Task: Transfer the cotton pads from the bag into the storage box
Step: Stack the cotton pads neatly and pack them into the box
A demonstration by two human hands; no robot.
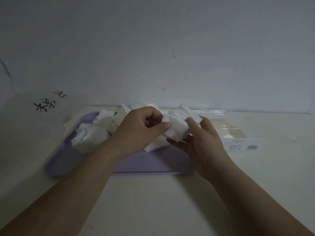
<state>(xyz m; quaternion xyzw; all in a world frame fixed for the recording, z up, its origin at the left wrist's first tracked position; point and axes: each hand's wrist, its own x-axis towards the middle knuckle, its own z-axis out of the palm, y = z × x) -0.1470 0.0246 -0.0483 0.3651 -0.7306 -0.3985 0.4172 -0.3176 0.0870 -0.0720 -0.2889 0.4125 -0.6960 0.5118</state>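
Several white square cotton pads [95,132] lie heaped on a lilac tray [150,165] at the back of the table. A small stack of cotton pads [177,130] is held up above the tray between both hands. My left hand [141,128] pinches its left side with thumb and fingers. My right hand [202,138] grips its right side, thumb on top and fingers under. A clear storage box [238,128] with a barcode label lies to the right of the tray, hard to make out. No bag is clearly visible.
A white wall [153,48] rises right behind the tray, with black handwritten marks [46,103] at the left. The pale table [162,201] stretches toward me below my forearms.
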